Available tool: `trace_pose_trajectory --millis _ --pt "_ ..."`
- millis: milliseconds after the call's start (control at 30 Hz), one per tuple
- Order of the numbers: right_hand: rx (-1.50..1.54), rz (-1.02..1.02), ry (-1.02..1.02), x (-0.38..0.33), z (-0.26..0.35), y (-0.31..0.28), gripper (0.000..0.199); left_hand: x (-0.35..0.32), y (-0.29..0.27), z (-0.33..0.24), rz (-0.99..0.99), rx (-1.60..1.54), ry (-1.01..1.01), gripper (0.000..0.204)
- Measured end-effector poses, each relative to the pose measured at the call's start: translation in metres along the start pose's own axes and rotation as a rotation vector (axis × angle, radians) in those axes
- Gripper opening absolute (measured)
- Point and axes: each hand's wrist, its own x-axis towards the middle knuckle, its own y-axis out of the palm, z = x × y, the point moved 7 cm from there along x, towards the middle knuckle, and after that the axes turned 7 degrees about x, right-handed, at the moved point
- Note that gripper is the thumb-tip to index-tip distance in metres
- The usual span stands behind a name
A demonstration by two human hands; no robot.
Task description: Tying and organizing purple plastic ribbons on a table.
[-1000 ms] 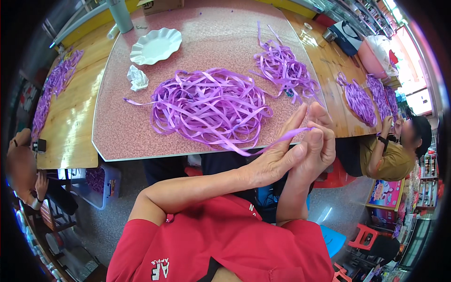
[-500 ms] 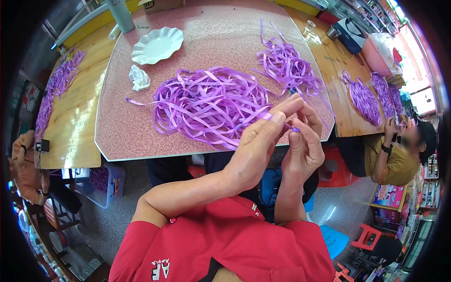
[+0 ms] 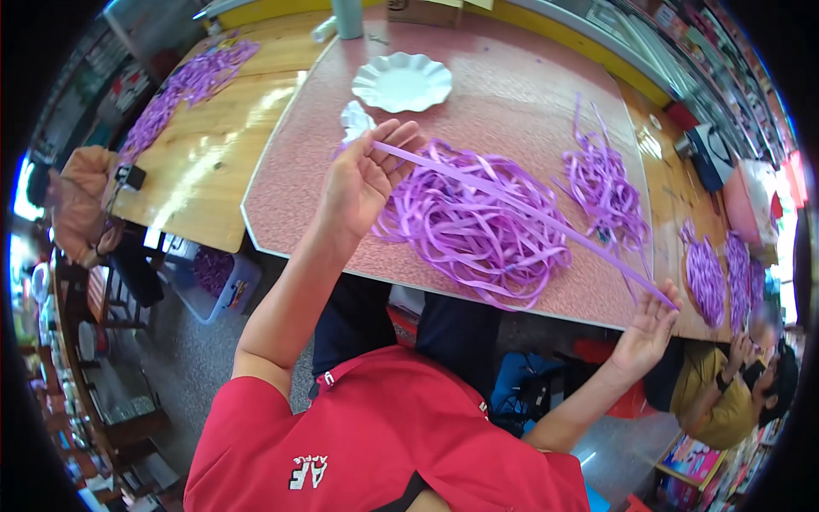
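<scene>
A narrow purple ribbon (image 3: 597, 251) is stretched slantwise between my two raised hands, above the table. My left hand (image 3: 360, 186) grips its upper left end between thumb and fingers, near a crumpled white tissue (image 3: 354, 119). At the lower right, by the table's near edge, my right hand (image 3: 646, 331) pinches the other end. Under the taut ribbon lies a big tangled pile of purple ribbons (image 3: 486, 243). A smaller heap of purple ribbons (image 3: 604, 179) rests to its right.
A white scalloped plate (image 3: 402, 83) sits farther back on the pink speckled table (image 3: 290, 205). Behind it are a grey-green bottle (image 3: 347, 19) and a cardboard box (image 3: 425, 12). More purple ribbons (image 3: 183, 90) lie on the left wooden table. Two people sit at either side.
My hands were close together over the pile's right side; now they are wide apart, the left toward the tissue, the right outward. The ribbon is pulled straight between them. The view has shifted.
</scene>
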Motion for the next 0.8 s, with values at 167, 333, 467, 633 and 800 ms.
trace_pose_trajectory --millis 167,333,467,633,800 --pt "0.152 -0.069 0.031 0.016 0.015 -0.043 0.032 0.019 -0.056 -0.035 -0.101 0.050 0.135 0.044" --pt "0.093 -0.310 -0.065 0.023 0.028 -0.083 0.028 0.020 -0.066 -0.041 -0.109 0.142 0.211 0.045" --pt "0.140 0.151 0.155 0.025 0.010 -0.005 0.040 -0.011 -0.011 -0.033 0.070 0.534 0.219 0.048" --pt "-0.879 0.364 0.021 -0.006 -0.068 0.138 0.027 -0.054 0.059 0.003 0.444 1.011 0.205 0.042" --pt "-0.951 0.882 0.044 -0.031 -0.150 0.226 0.019 -0.075 0.095 0.008 0.503 1.176 0.302 0.029"
